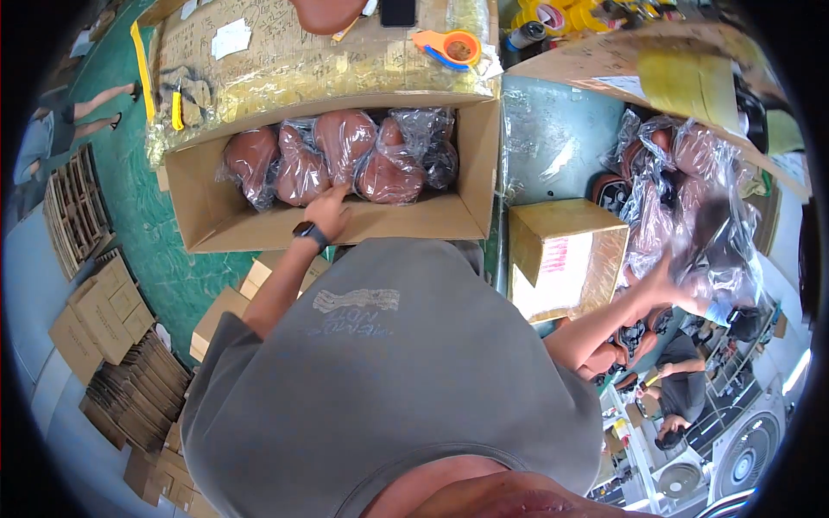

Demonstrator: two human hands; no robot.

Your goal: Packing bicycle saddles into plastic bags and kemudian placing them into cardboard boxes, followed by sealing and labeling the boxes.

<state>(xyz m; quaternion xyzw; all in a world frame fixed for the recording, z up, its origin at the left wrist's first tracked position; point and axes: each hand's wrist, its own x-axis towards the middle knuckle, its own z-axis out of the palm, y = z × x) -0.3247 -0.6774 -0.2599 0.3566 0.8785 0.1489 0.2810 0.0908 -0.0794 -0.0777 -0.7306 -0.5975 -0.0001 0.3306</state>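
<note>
An open cardboard box (414,223) in front of me holds a row of reddish-brown padded pieces shaped like bicycle saddles, each in clear plastic. My left hand (328,214) reaches over the box's near wall, fingers extended, its fingertips at a bagged saddle (345,142) in the middle of the row. Out to the right, my right hand (663,281) is at a heap of similar bagged saddles (695,155). It appears closed on a blurred bagged saddle (715,226) with a dark underside; plastic and blur partly hide the fingers.
Behind the box, a taped cardboard surface (294,52) carries a yellow cutter (177,110), an orange tape dispenser (449,47) and a phone (398,12). A smaller carton (561,220) stands between box and heap. A co-worker (682,380) and fans (747,457) are at lower right; flattened cartons (134,406) stand left.
</note>
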